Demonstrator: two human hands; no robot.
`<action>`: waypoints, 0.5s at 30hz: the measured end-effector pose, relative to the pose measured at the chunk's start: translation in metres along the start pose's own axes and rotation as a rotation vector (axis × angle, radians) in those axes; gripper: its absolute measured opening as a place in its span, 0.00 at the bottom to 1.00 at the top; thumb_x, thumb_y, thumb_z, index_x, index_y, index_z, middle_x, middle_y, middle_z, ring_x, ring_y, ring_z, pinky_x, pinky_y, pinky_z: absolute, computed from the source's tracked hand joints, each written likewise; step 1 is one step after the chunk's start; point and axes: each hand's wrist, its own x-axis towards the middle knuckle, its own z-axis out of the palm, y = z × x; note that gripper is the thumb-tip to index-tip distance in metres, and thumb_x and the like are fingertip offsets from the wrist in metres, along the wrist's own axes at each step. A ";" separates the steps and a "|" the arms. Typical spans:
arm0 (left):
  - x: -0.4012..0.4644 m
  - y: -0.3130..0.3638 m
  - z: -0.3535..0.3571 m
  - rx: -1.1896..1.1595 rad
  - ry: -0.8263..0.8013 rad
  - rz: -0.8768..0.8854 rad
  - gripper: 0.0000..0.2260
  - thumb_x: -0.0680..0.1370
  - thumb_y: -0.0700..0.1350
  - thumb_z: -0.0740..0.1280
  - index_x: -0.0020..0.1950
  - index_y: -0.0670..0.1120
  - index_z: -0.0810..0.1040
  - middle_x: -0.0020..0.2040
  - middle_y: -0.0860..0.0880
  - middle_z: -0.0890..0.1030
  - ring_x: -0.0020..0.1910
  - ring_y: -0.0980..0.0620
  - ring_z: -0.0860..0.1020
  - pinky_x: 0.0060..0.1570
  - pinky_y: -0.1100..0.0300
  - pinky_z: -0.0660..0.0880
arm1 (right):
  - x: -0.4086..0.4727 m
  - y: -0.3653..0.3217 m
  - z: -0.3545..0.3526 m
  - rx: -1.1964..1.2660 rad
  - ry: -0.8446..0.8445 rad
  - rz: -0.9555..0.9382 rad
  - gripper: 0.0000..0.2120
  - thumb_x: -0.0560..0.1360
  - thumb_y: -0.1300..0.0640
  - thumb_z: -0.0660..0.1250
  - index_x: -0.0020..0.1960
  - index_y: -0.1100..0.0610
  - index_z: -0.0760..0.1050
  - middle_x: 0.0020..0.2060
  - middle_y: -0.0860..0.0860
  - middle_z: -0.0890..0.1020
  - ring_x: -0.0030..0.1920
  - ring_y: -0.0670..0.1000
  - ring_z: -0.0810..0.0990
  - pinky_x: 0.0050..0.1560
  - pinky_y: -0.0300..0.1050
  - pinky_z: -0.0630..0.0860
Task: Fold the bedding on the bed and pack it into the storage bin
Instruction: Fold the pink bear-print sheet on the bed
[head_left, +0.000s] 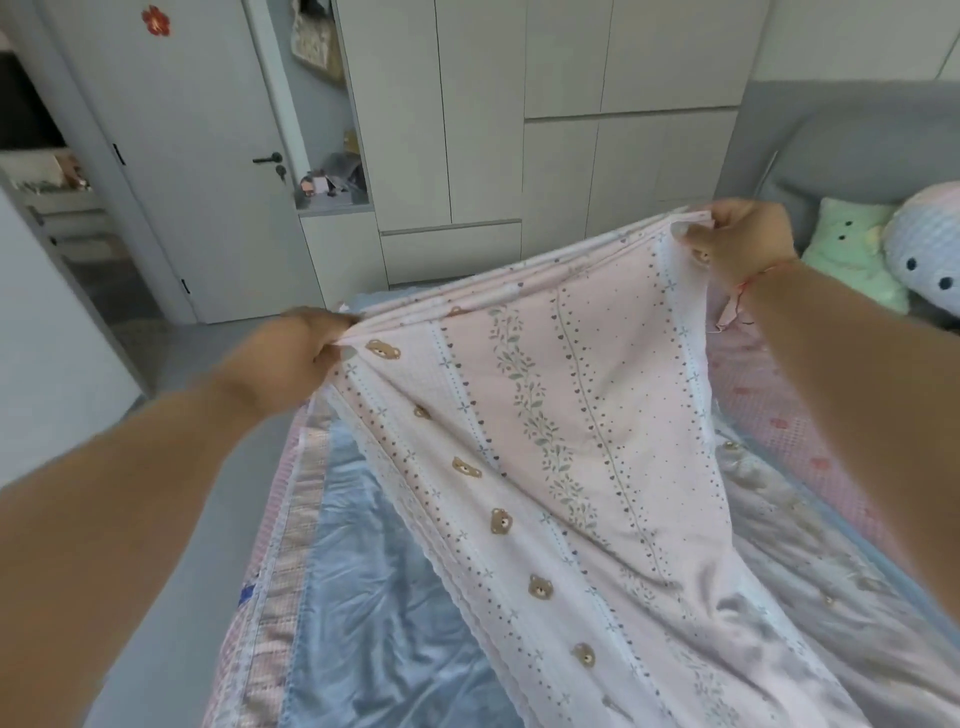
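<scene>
Both hands pinched the top edge of the pink sheet (561, 415), fingers and thumb closed on gathered cloth: the left hand (291, 358) held the lower, nearer corner toward the door (171, 156) side of the sheet, the right hand (737, 244) the higher, farther corner toward the headboard (857, 145) side; several layers showed stacked along that held edge, so the piece looked already folded at least once. From the grip the sheet hung down and back toward the person, its long axis running away from the held edge; its lower end rested on the blue quilt (374, 597) spread over the bed; the left hand was the nearer of the two. A next fold would probably turn on bringing the held edge down along that long axis. No storage bin was in view. No brand, label or readable writing showed; the sheet bore only printed bears, vines and dots; beyond the sheet's right edge lay a green plush pillow (852, 249).
</scene>
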 end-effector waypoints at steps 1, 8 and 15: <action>0.012 0.001 -0.014 0.018 0.017 0.006 0.16 0.80 0.37 0.63 0.68 0.41 0.75 0.60 0.39 0.79 0.57 0.40 0.77 0.53 0.54 0.71 | 0.006 -0.010 -0.007 0.034 0.027 -0.003 0.15 0.73 0.54 0.71 0.50 0.67 0.79 0.33 0.53 0.77 0.25 0.41 0.70 0.32 0.38 0.73; 0.064 0.014 -0.100 0.103 0.162 -0.040 0.08 0.79 0.39 0.63 0.57 0.41 0.78 0.47 0.42 0.77 0.45 0.41 0.75 0.44 0.55 0.69 | 0.031 -0.069 -0.044 0.146 0.110 -0.078 0.12 0.73 0.56 0.71 0.34 0.59 0.73 0.21 0.45 0.73 0.20 0.40 0.66 0.26 0.33 0.67; 0.053 0.027 -0.094 0.075 0.027 -0.115 0.06 0.79 0.39 0.62 0.48 0.46 0.79 0.43 0.45 0.78 0.40 0.46 0.76 0.36 0.59 0.67 | 0.008 -0.063 -0.042 0.084 -0.023 0.005 0.08 0.75 0.58 0.69 0.42 0.62 0.76 0.29 0.54 0.73 0.28 0.48 0.68 0.33 0.41 0.68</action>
